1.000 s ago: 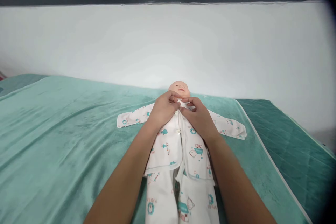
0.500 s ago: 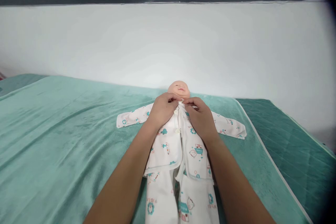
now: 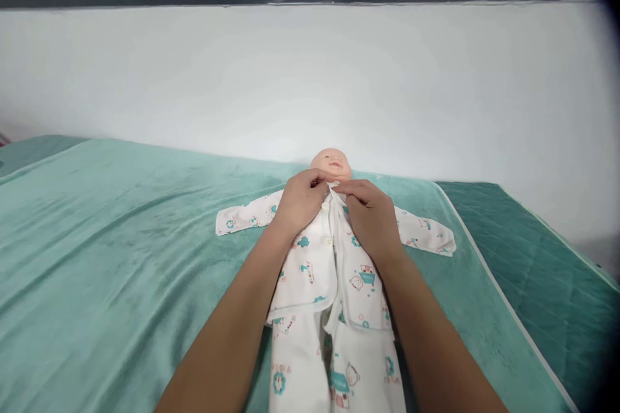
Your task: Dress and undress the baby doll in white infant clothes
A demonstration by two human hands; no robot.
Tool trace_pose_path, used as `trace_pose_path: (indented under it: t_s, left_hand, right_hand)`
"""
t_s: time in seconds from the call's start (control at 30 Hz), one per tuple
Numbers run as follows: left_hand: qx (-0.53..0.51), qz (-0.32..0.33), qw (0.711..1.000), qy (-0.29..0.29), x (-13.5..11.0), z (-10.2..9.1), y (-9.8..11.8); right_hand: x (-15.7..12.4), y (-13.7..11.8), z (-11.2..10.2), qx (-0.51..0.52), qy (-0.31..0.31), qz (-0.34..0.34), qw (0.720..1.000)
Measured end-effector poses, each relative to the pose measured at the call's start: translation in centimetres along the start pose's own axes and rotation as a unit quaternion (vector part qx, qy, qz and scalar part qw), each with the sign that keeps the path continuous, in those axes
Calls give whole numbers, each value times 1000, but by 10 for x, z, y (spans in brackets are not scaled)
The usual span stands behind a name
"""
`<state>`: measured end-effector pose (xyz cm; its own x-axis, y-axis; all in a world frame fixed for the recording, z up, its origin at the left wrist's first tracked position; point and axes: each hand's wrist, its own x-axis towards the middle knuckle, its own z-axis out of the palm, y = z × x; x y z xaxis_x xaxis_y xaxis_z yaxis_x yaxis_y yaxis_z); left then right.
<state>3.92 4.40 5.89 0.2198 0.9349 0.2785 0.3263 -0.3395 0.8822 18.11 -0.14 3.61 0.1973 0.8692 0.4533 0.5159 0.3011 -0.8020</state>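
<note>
A baby doll (image 3: 330, 161) lies on its back, head at the far end, its arms stretched sideways. It wears a white printed jacket (image 3: 307, 271) with a button front and matching white trousers (image 3: 300, 368). At the neckline, my left hand (image 3: 304, 199) pinches the jacket's collar edge. Opposite it, my right hand (image 3: 371, 213) is closed with fingertips on the other collar edge, close to the left fingertips. Two pale buttons (image 3: 328, 241) show down the front edge; below them the jacket's two sides hang apart. What lies between my fingertips is mostly hidden.
A green plush blanket (image 3: 121, 258) with soft wrinkles spreads under the doll. To the right, a darker green quilted cover (image 3: 523, 258) shows past the blanket's pale edge. A white wall (image 3: 310, 84) rises right behind the doll's head, with a dark band above.
My right hand's fingertips have shifted slightly left at the collar, closer to my left hand. The top button there is now covered. The doll stays in place.
</note>
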Motion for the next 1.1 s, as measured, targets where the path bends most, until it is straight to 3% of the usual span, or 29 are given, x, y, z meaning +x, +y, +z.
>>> trace_pose_path:
  t_s: [0.2,0.43,0.63,0.8,1.1]
  left_hand:
    - [-23,16,1000,-1,0,0,-4]
    - [-13,36,999,37,-9,2,-2]
    - [30,65,994,77,-41,1,3]
    - [21,53,996,75,-68,-3,2]
    - [8,7,1000,4,-67,-13,5]
  right_hand:
    - [1,-3,-3,-115,-101,-89,984]
    - [-11,-3,-11,-94,-154,-107,978]
    - [-39,-9,-13,-70,-140,-60,986]
    - [-64,-15,-13,-23,-72,-32,997]
    - [-66,-19,-13,11,-46,-19,999]
